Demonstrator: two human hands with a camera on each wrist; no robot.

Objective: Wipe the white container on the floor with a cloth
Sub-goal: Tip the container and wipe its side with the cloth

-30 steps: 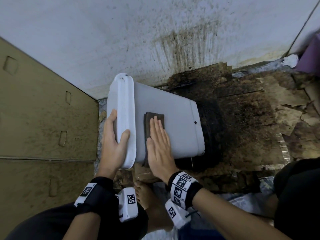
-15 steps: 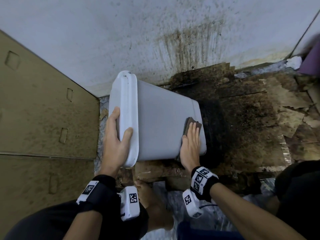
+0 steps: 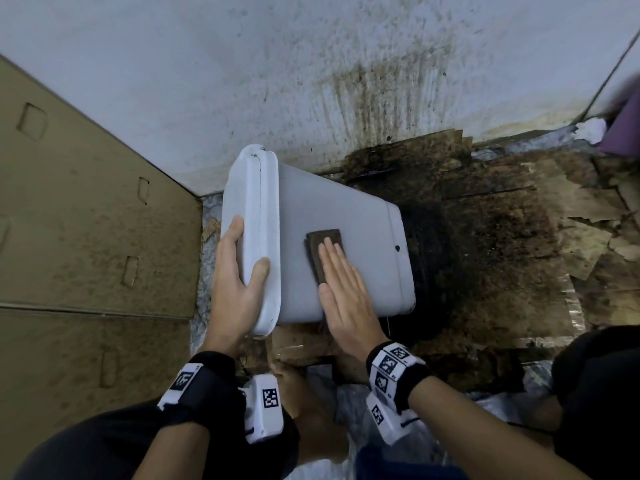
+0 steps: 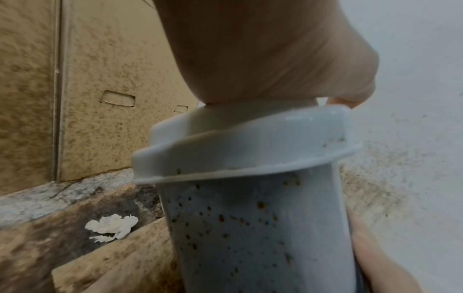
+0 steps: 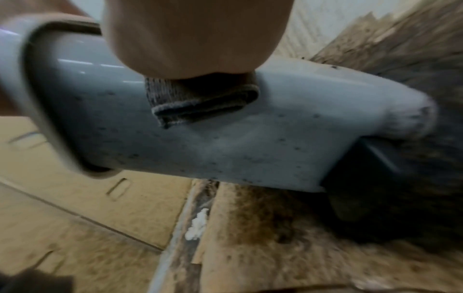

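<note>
Head view gives the whole layout: big stained white wall (image 3: 173,81) at the back, tan cardboard (image 3: 86,237) flattened along the left, and filthy dark-stained cardboard (image 3: 502,265) spread over the floor on the right. The white container (image 3: 346,237) lies on its side on that mess, lid end pointing left, base end over the blackest patch.

The left hand (image 3: 235,282) grips the lid rim, thumb hooked over the top face and fingers wrapped around the lid side. The right hand (image 3: 346,292) lies flat with straight fingers, pressing a folded dark cloth (image 3: 322,251) onto the upper face, about mid-body. Both wrists wear black bands with white marker blocks.

Left wrist cam shows what the head cam doesn't: the container side (image 4: 250,228) facing away is peppered with brown specks, and a scrap of crumpled white paper (image 4: 111,226) sits on the floor by the cardboard wall. The palm fills the top there, so you can't really make out the fingers.

Right wrist cam is blurry but catches the cloth's (image 5: 200,101) folded edge sticking out under the palm, draped over the container's corner, plus small dark dots on that face (image 5: 225,142).
</note>
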